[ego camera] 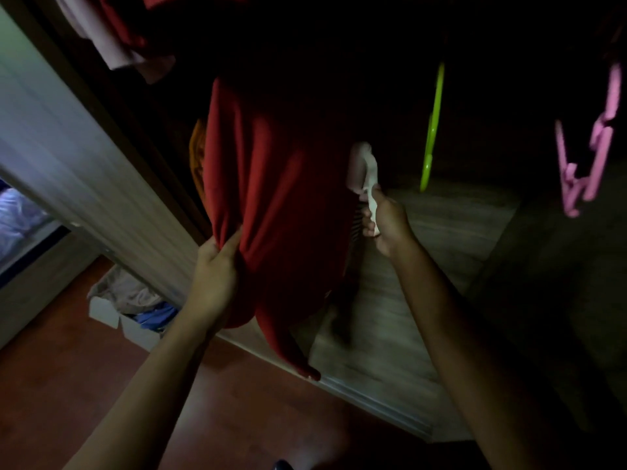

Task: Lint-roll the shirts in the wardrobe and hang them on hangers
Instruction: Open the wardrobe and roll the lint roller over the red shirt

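Observation:
A red shirt (274, 198) hangs down inside the dark wardrobe, its top lost in shadow. My left hand (217, 269) pinches a fold of the shirt's left edge and pulls it taut. My right hand (386, 225) grips the white handle of a lint roller (364, 167), whose roll rests against the shirt's right edge. A green hanger (432, 130) hangs bare to the right of the roller. Pink hangers (590, 154) dangle at the far right.
A sliding wardrobe door (68, 140) stands at the left. More red and pale garments (115, 35) hang at the top left. A white box of clothes (135, 307) sits on the wooden floor (101, 385). The wardrobe's wooden base (407, 317) lies below the shirt.

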### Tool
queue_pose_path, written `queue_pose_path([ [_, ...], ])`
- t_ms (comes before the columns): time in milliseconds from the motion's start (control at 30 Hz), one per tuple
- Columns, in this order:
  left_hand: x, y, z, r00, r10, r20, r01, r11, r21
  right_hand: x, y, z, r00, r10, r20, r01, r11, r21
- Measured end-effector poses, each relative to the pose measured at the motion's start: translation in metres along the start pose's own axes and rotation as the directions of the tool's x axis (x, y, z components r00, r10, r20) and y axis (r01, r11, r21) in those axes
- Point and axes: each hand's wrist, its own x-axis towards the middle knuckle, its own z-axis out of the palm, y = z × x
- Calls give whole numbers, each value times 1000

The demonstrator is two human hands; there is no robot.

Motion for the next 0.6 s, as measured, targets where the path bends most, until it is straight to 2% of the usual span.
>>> queue_pose_path([
  [67, 3, -1, 1, 1000, 5, -15, -5, 1000, 12, -4, -13, 7, 997, -81, -14, 80, 996, -26],
  [167, 8, -6, -2, 998, 62, -25, -59, 994, 95, -23, -12, 19, 978, -158, 138, 188, 949, -253],
  [267, 10, -11, -8, 989, 149, -8, -145, 971, 191, -51, 18, 27, 927, -74, 367, 293, 753, -589],
  [333, 9, -14, -12, 974, 225, -13, -213, 936, 279, -67, 42, 26, 898, -8, 440, 351, 616, -706],
  [400, 9, -17, -16, 968, 249, -25, -229, 921, 317, -75, 48, 26, 891, -55, 451, 399, 569, -719],
  [533, 7, -15, -26, 958, 283, -41, -249, 895, 371, -83, 3, 41, 867, -271, 419, 488, 634, -600],
  [600, 8, -11, -29, 962, 264, -63, -225, 906, 360, -87, -32, 56, 826, -408, 389, 563, 626, -539],
])
